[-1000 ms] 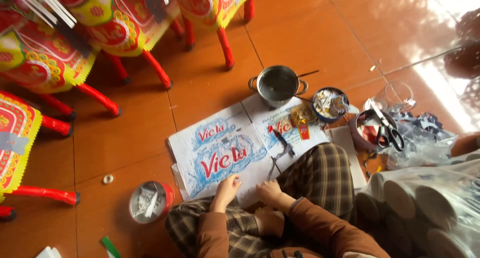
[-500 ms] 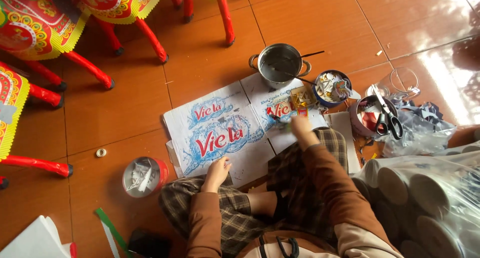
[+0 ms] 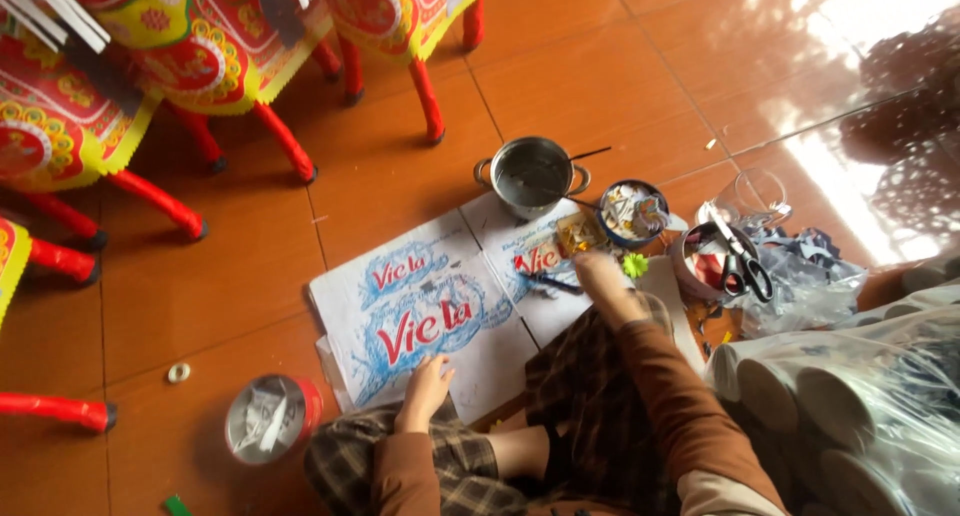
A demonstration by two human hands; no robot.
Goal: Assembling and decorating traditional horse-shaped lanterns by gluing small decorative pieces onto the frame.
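Seen from the head camera, looking down on a glossy orange tiled floor (image 3: 620,66): a flattened white cardboard sheet (image 3: 440,316) printed with red lettering on blue splash shapes, spread in front of crossed legs in plaid trousers. Left hand (image 3: 425,388) pressed flat on the near edge of the sheet, fingers released and spread, gripping nothing. Right hand (image 3: 600,276) stretched forward in a brown sleeve to the sheet's far right corner, fingers curled downward just beside a green paper flower (image 3: 636,265) and a dark blue pen (image 3: 552,282); cannot tell whether anything is pinched. Beyond the sheet, a steel pot (image 3: 532,174) with a thin stick across its rim. Next to it, a blue-rimmed bowl (image 3: 632,212) of paper scraps. Further right, black-handled scissors (image 3: 742,261) lying across a round tin. Near left, a red round tin (image 3: 268,418) holding white scraps. Top left, red-legged stools (image 3: 170,86) wrapped in red-and-yellow patterned paper. Bottom right, white rolls (image 3: 850,396) in clear plastic.
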